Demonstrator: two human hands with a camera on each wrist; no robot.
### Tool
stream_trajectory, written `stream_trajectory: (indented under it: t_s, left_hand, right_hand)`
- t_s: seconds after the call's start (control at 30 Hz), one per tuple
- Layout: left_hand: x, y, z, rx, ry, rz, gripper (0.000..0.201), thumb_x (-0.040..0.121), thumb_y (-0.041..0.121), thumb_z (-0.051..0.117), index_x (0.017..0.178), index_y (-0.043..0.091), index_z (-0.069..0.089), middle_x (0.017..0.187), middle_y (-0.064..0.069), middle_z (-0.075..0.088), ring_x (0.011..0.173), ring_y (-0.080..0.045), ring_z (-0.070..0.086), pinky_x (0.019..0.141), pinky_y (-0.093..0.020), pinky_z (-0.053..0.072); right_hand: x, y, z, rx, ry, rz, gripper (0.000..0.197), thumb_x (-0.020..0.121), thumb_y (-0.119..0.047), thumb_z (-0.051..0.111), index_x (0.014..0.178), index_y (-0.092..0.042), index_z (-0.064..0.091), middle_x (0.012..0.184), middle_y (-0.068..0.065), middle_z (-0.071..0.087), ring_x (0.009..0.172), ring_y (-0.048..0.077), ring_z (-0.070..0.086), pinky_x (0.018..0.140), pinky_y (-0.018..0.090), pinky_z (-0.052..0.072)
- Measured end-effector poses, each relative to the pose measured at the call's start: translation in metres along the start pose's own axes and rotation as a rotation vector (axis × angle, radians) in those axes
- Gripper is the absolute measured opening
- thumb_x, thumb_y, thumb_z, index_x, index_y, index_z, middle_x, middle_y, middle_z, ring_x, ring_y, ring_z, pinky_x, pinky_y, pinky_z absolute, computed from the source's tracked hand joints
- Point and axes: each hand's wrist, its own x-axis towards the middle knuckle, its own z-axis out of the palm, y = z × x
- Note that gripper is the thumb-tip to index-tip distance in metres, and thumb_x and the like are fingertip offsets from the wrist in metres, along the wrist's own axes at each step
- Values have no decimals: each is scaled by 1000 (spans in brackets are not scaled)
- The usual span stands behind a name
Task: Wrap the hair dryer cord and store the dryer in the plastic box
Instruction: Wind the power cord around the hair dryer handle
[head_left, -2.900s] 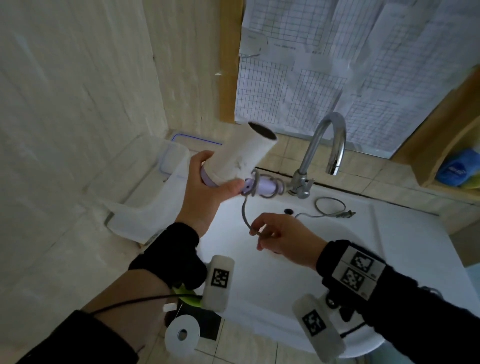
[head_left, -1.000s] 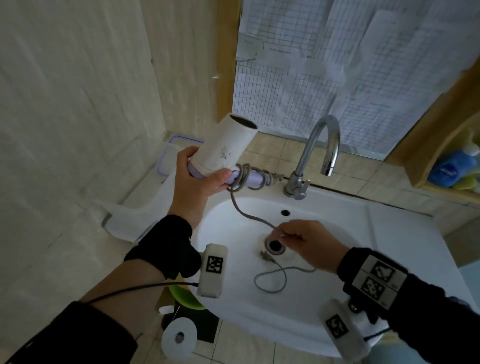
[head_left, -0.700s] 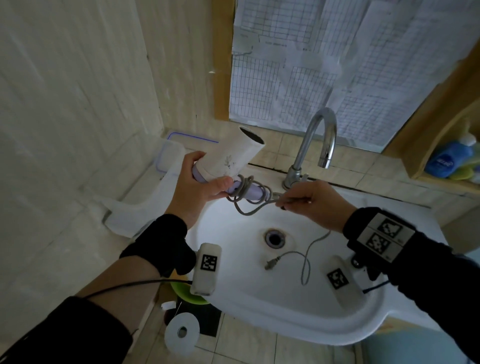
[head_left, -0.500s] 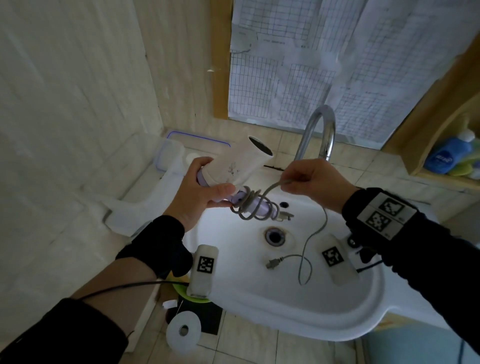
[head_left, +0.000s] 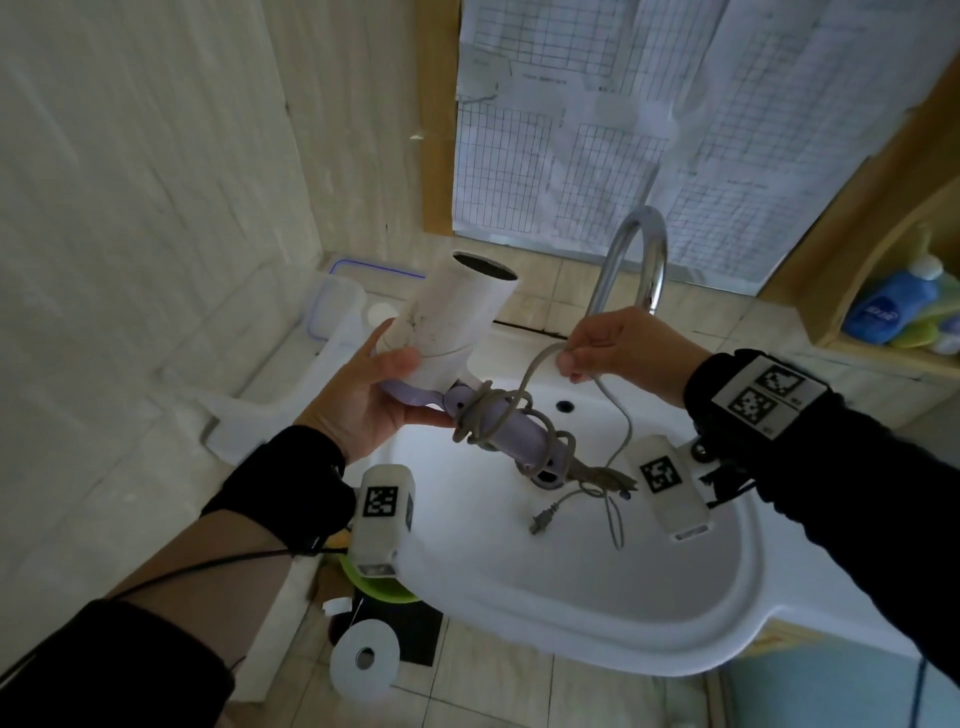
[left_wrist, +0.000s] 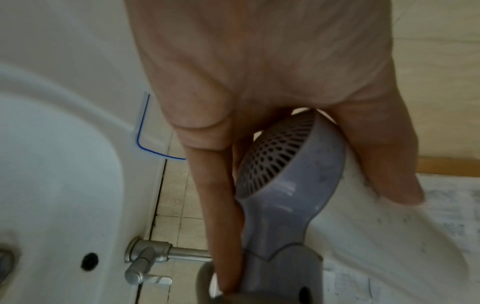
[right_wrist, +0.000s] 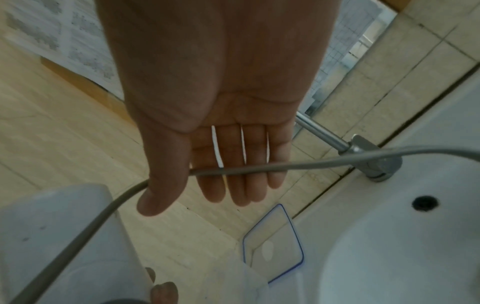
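Observation:
My left hand (head_left: 400, 384) grips the hair dryer (head_left: 457, 312) where its white barrel meets the purple handle (head_left: 511, 431). The barrel points up and the handle slants down to the right over the basin. From the left wrist view, my fingers (left_wrist: 221, 205) lie beside the purple rear grille (left_wrist: 280, 164). Several loose turns of grey cord (head_left: 488, 410) circle the handle. My right hand (head_left: 571, 358) pinches the cord (right_wrist: 259, 167) between thumb and fingers, just right of the dryer. The tail and plug (head_left: 540, 519) hang over the sink. The clear plastic box (head_left: 337, 306) stands at the back left.
A white sink (head_left: 571, 597) lies below both hands, and its chrome faucet (head_left: 639, 244) arches just behind my right hand. A blue-rimmed lid (head_left: 374, 270) leans by the box. A wall stands close on the left. Bottles (head_left: 893, 306) sit on a right shelf.
My right hand rose from the drain to beside the faucet, drawing the cord over the handle. More turns sit on the handle, the loose tail is shorter, and the barrel tilted more upright.

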Motion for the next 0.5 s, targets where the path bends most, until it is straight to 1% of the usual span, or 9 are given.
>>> stream_trajectory:
  t_s: [0.07, 0.13, 0.2, 0.23, 0.27, 0.33, 0.4, 0.47, 0.5]
  left_hand:
    - [-1, -2, -2, -25, 16, -5, 93, 37, 34, 90, 117, 5, 51, 89, -15, 74, 75, -32, 73, 56, -45, 58]
    - [0, -5, -5, -87, 35, 8, 83, 32, 36, 90, 106, 7, 66, 84, -12, 76, 72, -30, 74, 54, -43, 58]
    - [2, -8, -10, -187, 62, 39, 66, 27, 37, 91, 87, 13, 79, 82, -11, 77, 71, -27, 75, 53, -41, 58]
    - [3, -9, -11, -227, 73, 59, 62, 27, 37, 91, 83, 14, 80, 82, -10, 77, 72, -26, 75, 54, -41, 59]
    - [4, -10, -11, -257, 80, 74, 60, 28, 37, 91, 82, 15, 81, 84, -10, 78, 74, -25, 75, 56, -42, 59]
    - [6, -12, -7, -302, 85, 87, 60, 30, 36, 91, 84, 15, 80, 86, -10, 78, 77, -25, 75, 59, -41, 60]
    - [6, -15, 1, -358, 89, 85, 72, 29, 35, 92, 95, 11, 76, 86, -11, 77, 77, -25, 75, 60, -39, 60]
    - [7, -18, 11, -414, 96, 95, 86, 32, 32, 93, 109, 7, 63, 88, -13, 77, 79, -26, 75, 61, -39, 60]
    - [8, -20, 15, -442, 93, 106, 86, 34, 31, 93, 111, 6, 61, 89, -14, 76, 81, -26, 75, 63, -39, 60]
  right_hand:
    - [2, 4, 3, 1, -32, 16, 20, 79, -20, 69, 86, -2, 70, 88, 11, 72, 85, 19, 68, 84, 26, 53]
    - [2, 7, 5, 12, -79, 24, 16, 80, -19, 68, 88, -5, 70, 89, 6, 72, 85, 13, 68, 81, 19, 52]
    - [3, 10, 9, 92, -113, 41, 8, 81, -12, 66, 87, -6, 69, 84, 1, 71, 81, 8, 68, 80, 17, 54]
    - [3, 12, 12, 152, -113, 44, 4, 82, -8, 65, 83, -8, 69, 79, -2, 71, 76, 6, 68, 79, 17, 55]
    - [5, 15, 15, 207, -97, 48, 9, 82, -4, 64, 78, -12, 68, 72, -6, 71, 70, 5, 68, 75, 17, 55]
    - [7, 19, 24, 279, -33, 45, 23, 82, -1, 62, 70, -20, 68, 66, -7, 69, 67, 12, 65, 67, 22, 53]
    - [9, 25, 35, 380, 18, 69, 25, 83, -3, 59, 71, -22, 68, 75, 4, 66, 74, 23, 61, 67, 31, 49]
    - [9, 28, 47, 540, 26, 128, 16, 86, -3, 57, 82, -15, 65, 84, 7, 66, 78, 21, 63, 76, 31, 55]
    - [9, 30, 53, 589, 21, 145, 12, 87, -4, 56, 84, -12, 64, 85, 7, 66, 80, 18, 64, 83, 32, 53]
